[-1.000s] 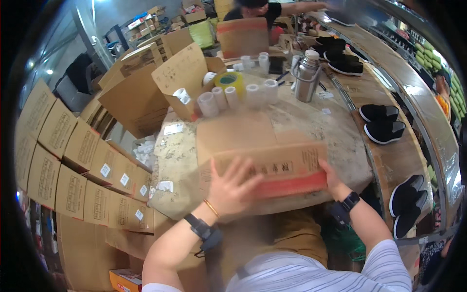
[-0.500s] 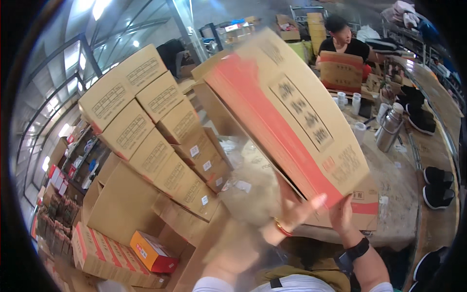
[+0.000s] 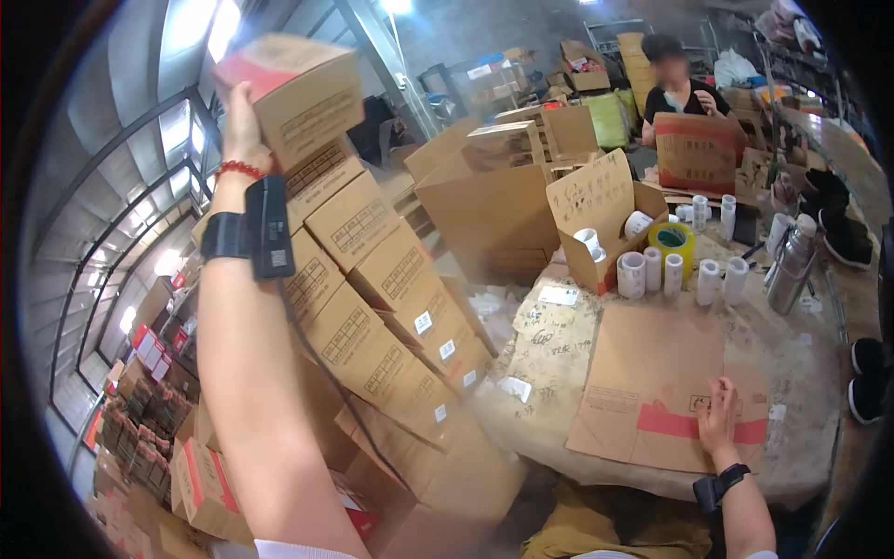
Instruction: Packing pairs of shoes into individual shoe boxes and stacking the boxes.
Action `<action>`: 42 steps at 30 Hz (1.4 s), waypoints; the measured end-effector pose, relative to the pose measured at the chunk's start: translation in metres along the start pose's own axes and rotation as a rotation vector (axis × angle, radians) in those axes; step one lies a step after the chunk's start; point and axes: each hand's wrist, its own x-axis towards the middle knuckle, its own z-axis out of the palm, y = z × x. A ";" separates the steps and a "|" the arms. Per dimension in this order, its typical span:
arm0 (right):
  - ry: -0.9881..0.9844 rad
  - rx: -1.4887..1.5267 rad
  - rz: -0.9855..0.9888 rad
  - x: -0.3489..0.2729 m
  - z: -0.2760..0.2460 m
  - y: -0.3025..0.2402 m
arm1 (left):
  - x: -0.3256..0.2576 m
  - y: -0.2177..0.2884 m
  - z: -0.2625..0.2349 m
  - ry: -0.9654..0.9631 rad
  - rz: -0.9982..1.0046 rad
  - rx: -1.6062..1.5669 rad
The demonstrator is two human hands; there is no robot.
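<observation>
My raised left hand (image 3: 241, 132) is closed on the near left side of a brown cardboard box (image 3: 312, 112) with a red panel. That box is slightly blurred, at the top of a tall stack of similar boxes (image 3: 358, 219); whether it fully rests there I cannot tell. A flattened cardboard carton (image 3: 643, 359) with a red stripe lies on the worktable (image 3: 535, 410). My right hand (image 3: 717, 424) lies over the carton's red stripe near its front right part, fingers apart and somewhat bent, holding nothing that I can see.
An open box (image 3: 596, 219) with label rolls stands at the table's back, beside more rolls, green-yellow tape (image 3: 670, 244) and a steel flask (image 3: 793, 265). Beyond, a person (image 3: 684, 93) sits behind a carton. Black shoes (image 3: 866, 377) line the right. A large open carton (image 3: 498, 219) stands behind the stack.
The box has gone from both hands in front of me to the top of the stack at upper left, carried by my left hand. My right hand has come down onto the flattened carton.
</observation>
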 end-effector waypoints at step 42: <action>0.179 -0.208 0.279 -0.128 -0.089 0.018 | -0.546 -0.256 0.029 -0.619 -0.762 -0.043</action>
